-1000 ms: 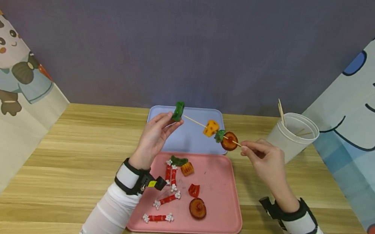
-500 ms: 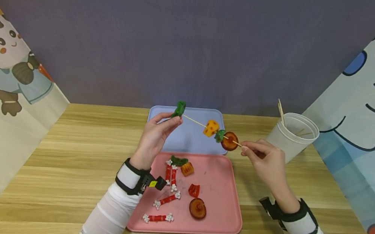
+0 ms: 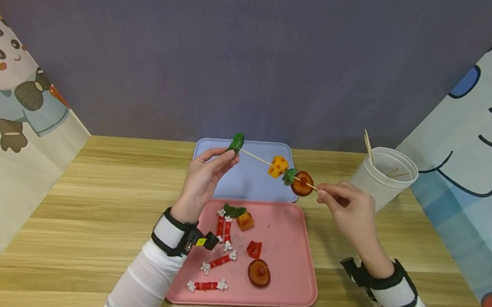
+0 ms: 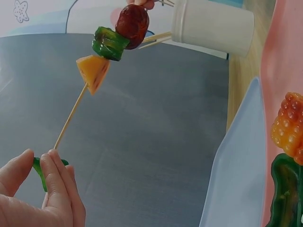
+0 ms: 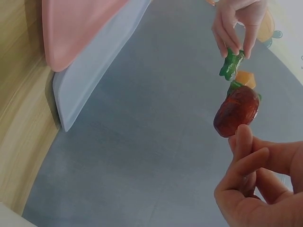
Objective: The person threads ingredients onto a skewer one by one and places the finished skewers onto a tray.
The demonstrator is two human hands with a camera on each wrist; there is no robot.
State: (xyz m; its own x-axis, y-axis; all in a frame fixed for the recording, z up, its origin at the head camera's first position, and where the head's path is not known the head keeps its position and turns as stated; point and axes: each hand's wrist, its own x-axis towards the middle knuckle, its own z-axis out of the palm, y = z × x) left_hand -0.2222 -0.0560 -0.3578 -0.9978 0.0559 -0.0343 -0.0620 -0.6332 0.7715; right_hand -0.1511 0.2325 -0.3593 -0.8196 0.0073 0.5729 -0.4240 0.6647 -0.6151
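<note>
My left hand (image 3: 203, 181) pinches a toy green pepper piece (image 3: 236, 142) at the far tip of a thin wooden skewer (image 3: 254, 158). How deep the tip sits in the pepper is hidden by the fingers. Threaded along the skewer are a yellow-orange wedge with spots (image 4: 93, 71), another green pepper piece (image 4: 109, 43) and a brown mushroom cap (image 3: 302, 184). Beside that mushroom, my right hand (image 3: 351, 210) pinches the skewer's near end between thumb and fingers. Both hands are raised above the trays, with the skewer slanting between them.
Below lies a pink tray (image 3: 292, 276) with several red-and-white pieces, a corn chunk (image 3: 246, 221), a green pepper piece (image 3: 234, 211), a red piece (image 3: 254, 249) and a mushroom (image 3: 258, 273). Behind it sits a blue tray (image 3: 243, 185). A white cup (image 3: 374, 183) at right holds skewers.
My left fingers have shifted their grip on the green pepper, which has turned and now sits higher out of the fingertips. The right hand stays almost still with the skewer.
</note>
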